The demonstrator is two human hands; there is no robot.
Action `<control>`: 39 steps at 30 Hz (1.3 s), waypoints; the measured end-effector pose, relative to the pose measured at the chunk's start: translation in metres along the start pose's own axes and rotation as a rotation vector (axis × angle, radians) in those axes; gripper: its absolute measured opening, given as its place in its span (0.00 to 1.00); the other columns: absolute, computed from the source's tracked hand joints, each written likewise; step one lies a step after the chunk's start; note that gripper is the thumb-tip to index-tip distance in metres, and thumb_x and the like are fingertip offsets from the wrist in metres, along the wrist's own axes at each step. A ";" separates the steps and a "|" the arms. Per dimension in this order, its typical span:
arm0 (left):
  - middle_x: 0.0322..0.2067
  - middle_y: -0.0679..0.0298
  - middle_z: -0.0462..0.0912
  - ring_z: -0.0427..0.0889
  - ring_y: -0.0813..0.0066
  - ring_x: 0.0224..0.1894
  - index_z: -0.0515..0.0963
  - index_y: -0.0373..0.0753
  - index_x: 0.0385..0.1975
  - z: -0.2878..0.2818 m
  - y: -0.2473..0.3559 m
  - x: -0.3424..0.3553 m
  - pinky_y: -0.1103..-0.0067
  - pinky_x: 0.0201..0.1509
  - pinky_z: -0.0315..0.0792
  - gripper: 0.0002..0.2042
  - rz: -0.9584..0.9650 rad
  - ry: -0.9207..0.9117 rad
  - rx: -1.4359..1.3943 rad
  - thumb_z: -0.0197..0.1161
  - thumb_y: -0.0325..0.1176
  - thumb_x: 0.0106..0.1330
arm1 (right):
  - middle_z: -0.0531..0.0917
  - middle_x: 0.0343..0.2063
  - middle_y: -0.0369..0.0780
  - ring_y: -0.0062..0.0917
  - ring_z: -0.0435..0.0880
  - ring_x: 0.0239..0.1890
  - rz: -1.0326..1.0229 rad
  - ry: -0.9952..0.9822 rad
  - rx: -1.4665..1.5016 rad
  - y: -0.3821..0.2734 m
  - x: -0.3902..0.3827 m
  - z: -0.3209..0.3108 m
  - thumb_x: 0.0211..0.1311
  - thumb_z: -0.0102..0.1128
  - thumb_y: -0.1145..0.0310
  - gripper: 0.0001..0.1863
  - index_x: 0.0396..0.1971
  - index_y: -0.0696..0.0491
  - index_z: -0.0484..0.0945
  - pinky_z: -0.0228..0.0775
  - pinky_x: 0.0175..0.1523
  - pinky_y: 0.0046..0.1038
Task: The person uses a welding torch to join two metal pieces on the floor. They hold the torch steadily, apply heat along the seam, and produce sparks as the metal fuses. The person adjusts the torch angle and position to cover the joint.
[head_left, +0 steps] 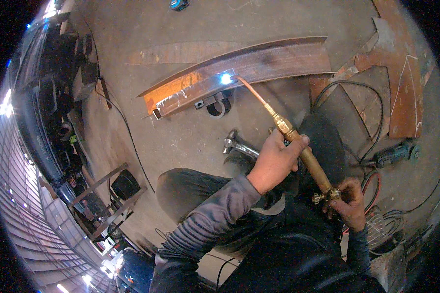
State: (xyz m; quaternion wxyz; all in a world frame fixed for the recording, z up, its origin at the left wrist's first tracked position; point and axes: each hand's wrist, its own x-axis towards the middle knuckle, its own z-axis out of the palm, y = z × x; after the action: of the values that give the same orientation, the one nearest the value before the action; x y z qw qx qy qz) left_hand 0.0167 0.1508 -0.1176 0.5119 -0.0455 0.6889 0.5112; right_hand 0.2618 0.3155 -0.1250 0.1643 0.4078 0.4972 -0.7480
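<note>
My left hand (278, 158) is wrapped round the brass body of a gas torch (315, 170), just behind its mixer. My right hand (347, 202) has its fingers closed on the valve knobs (331, 194) at the torch's rear end. From the front, a bent copper tip reaches up and left, with a bright blue-white flame (226, 78) at its end. The glare falls on the near edge of a rusty steel channel (278, 61) lying on the floor; whether the tip touches the metal cannot be made out. White marks show on the channel's orange left end.
Below the channel lie a dark ring-shaped metal piece (217, 105) and a shiny hammer-like tool (239, 145). An angle grinder (398, 154), black cable (379, 97) and rusty steel plates (406, 97) are at right. A metal frame (102, 195) stands at left; a blue tool (179, 5) lies far off.
</note>
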 end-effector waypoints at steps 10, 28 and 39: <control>0.19 0.69 0.75 0.72 0.84 0.16 0.73 0.39 0.41 0.000 0.003 -0.001 0.84 0.16 0.64 0.16 -0.021 0.026 0.030 0.59 0.47 0.73 | 0.73 0.39 0.36 0.23 0.79 0.38 0.053 -0.041 0.070 -0.013 0.000 0.005 0.51 0.72 0.75 0.22 0.43 0.50 0.70 0.78 0.43 0.27; 0.21 0.68 0.76 0.73 0.85 0.17 0.73 0.38 0.41 -0.002 0.002 0.000 0.85 0.18 0.66 0.17 -0.018 0.018 0.063 0.59 0.48 0.73 | 0.74 0.38 0.38 0.25 0.83 0.29 -0.051 -0.052 -0.022 0.002 0.005 0.000 0.56 0.70 0.73 0.22 0.44 0.50 0.67 0.79 0.29 0.26; 0.26 0.68 0.80 0.74 0.84 0.19 0.74 0.38 0.40 0.000 0.001 0.002 0.85 0.18 0.67 0.17 -0.048 0.011 0.072 0.59 0.49 0.73 | 0.75 0.37 0.39 0.27 0.84 0.28 -0.028 -0.116 0.103 -0.011 0.005 0.005 0.56 0.68 0.75 0.23 0.46 0.50 0.65 0.77 0.24 0.26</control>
State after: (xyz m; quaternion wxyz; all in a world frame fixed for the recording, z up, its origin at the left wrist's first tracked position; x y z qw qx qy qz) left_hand 0.0149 0.1519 -0.1182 0.5216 -0.0462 0.7084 0.4733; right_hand 0.2497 0.3170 -0.1215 0.1615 0.3646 0.4533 -0.7972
